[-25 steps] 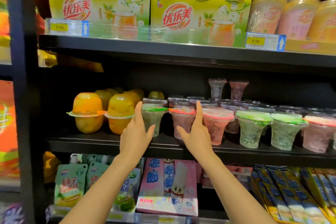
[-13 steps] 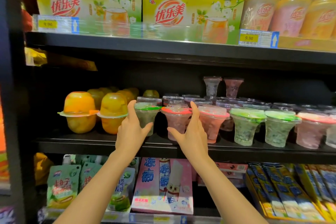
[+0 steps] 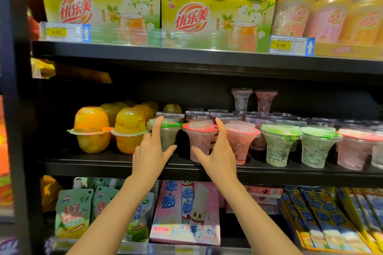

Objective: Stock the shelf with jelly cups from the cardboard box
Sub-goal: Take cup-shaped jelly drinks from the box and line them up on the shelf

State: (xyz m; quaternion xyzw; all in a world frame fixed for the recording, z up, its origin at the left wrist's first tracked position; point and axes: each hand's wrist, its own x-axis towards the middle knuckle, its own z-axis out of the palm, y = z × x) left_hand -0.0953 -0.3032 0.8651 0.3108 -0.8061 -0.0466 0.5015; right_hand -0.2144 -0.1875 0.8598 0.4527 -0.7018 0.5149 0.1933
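Several clear jelly cups stand in rows on the middle black shelf [image 3: 116, 166]. My left hand [image 3: 152, 152] is spread in front of the green-lidded jelly cup [image 3: 169, 130], index finger up its left side and thumb at its lower right. My right hand [image 3: 217, 151] is spread against the pink-lidded jelly cup [image 3: 200, 136], thumb low on its left and index finger up its right side. Neither cup is lifted; both rest on the shelf. The cardboard box is out of view.
Orange fruit cups [image 3: 91, 128] stand left of the jelly cups. More green and pink cups [image 3: 279, 143] fill the shelf to the right, two stacked at the back [image 3: 241, 99]. Yellow drink packs [image 3: 215, 18] sit on the shelf above, pouches and pink boxes [image 3: 186, 211] below.
Both hands stay at the same two front cups, fingers spread. The view has shifted slightly; the cups have not visibly moved.
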